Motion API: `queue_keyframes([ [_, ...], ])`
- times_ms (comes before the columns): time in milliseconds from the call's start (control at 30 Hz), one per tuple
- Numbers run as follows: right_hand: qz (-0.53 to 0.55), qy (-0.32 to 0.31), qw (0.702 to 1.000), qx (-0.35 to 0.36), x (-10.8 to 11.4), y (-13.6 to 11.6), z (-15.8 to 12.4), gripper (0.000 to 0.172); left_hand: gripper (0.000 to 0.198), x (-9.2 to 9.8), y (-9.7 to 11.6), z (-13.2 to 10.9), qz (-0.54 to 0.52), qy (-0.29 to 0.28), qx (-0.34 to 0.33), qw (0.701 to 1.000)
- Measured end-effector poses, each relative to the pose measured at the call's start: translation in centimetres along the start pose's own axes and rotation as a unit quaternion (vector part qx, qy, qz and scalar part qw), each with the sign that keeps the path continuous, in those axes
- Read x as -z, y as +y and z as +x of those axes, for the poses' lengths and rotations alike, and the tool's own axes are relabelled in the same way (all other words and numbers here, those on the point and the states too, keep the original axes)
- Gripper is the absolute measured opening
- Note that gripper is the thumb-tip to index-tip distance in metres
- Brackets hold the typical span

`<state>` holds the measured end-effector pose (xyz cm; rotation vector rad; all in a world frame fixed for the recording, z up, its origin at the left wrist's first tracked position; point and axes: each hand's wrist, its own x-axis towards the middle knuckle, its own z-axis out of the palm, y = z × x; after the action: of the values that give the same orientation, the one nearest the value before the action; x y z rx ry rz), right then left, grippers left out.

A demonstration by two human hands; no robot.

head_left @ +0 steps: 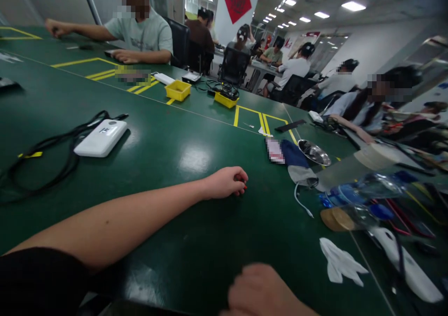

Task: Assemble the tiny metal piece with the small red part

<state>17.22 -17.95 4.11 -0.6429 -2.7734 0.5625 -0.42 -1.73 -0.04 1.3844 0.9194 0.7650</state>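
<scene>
My left hand (pixel 226 183) reaches out over the green table (pixel 196 236), its fingers curled closed. A bit of a small red thing (pixel 245 186) shows at the fingertips; its kind is hidden by the fingers. Closer to me, at the bottom edge, is my right hand (pixel 262 290). It is blurred and bent at the knuckles, and its fingertips are out of sight, so whether it holds anything cannot be made out.
On the left lies a white power bank (pixel 102 138) with a black cable (pixel 66 164). To the right are plastic bottles (pixel 364 187), a crumpled white tissue or glove (pixel 339 260), a metal bowl (pixel 315 153) and a phone (pixel 275 150). Yellow trays (pixel 178 90) stand farther back. A person (pixel 140 36) sits opposite.
</scene>
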Motion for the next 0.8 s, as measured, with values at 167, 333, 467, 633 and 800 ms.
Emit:
queue_keyframes([
  [167,0.009,0.164,0.985,-0.057,2.3,6.0,7.1,0.023,0.021,-0.1,0.0,0.2,-0.026,0.050,0.004,0.998],
  [333,0.092,0.227,0.935,-0.258,2.3,11.6,4.6,0.028,0.022,-0.1,-0.3,0.6,-0.045,0.041,0.002,0.998],
  [467,0.170,0.235,0.896,-0.337,1.6,13.6,3.8,0.025,0.021,0.0,-0.3,0.6,-0.067,0.035,0.016,0.997],
  [633,0.188,0.107,0.922,-0.321,2.7,15.4,5.1,0.032,0.023,0.1,0.0,0.1,-0.095,0.045,0.014,0.994],
  [800,0.354,0.021,0.878,-0.323,3.9,17.0,5.0,0.039,0.022,0.2,0.7,-0.4,-0.073,0.048,0.019,0.996],
])
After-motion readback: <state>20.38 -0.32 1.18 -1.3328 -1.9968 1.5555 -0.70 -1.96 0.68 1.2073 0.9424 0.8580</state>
